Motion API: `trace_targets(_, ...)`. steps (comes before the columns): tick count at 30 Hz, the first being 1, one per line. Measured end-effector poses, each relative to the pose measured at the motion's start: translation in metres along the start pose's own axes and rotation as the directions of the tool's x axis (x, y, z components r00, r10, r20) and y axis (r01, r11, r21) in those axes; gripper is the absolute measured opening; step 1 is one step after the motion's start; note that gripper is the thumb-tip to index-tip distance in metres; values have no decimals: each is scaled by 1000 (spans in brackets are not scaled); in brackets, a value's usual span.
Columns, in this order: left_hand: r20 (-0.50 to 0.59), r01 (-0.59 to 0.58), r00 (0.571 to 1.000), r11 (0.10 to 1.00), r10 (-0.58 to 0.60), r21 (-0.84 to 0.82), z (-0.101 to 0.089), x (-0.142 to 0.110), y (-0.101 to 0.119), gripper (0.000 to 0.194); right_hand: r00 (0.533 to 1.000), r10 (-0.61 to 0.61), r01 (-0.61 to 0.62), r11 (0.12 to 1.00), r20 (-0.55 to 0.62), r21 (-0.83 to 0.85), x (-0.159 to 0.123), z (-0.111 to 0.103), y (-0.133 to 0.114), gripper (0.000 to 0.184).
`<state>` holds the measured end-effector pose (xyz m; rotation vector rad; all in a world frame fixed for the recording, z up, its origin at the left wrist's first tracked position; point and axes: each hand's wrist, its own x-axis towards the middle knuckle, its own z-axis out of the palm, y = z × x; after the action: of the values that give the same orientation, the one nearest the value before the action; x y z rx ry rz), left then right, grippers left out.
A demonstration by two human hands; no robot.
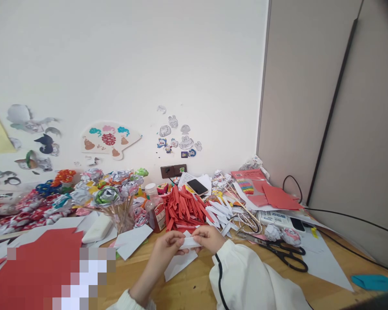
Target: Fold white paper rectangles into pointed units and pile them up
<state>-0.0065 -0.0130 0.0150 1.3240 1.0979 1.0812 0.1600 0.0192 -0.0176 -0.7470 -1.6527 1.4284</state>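
Observation:
Between my two hands is a small folded strip of white paper (190, 243), held just above the table's front part. My left hand (168, 247) pinches its left end with thumb and fingers. At the right end, my right hand (211, 239) grips it the same way. Under the hands lies a loose sheet of white paper (180, 266). Just behind them rises a pile of folded red paper pieces (185, 209), with folded white paper pieces (220, 215) to its right.
Black-handled scissors (286, 253) lie to the right. A bottle (155, 211) and a bundle of wooden sticks (121, 215) stand left of the red pile. Paper flowers (106, 195) crowd the back left. A phone (197, 187) rests behind the pile. Red sheets (48, 254) cover the left front.

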Motion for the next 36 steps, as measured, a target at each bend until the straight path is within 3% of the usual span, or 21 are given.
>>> trace_targets(3, -3, 27, 1000, 1000, -27, -15, 0, 0, 1, 29, 1000, 2, -3, 999, 21, 39, -1, -2, 0, 30)
trace_targets(9, 13, -1, 1000, 1000, 1, 0, 2, 3, -6, 33, 997, -4, 2, 1000, -80, -15, 2, 0, 5, 26)
trace_targets(17, -33, -59, 998, 997, 61, 53, 3, 2, -8, 28, 999, 28, -26, 999, 46, -35, -1, 1, 3, 28)
trace_targets(24, -31, -26, 999, 998, 28, 60, 4, 1, -5, 29, 997, 72, -72, 997, 31, -19, -1, 3, 2, 25)
trace_targets(28, -14, -44, 999, 998, 45, 48, 2, 4, -9, 30, 999, 40, -40, 999, 26, -12, 1, 3, 3, 30)
trace_targets(36, 8, 163, 987, 982, -163, -100, 4, 5, -14, 36, 999, -32, 28, 996, -42, -82, 2, 4, 7, 29)
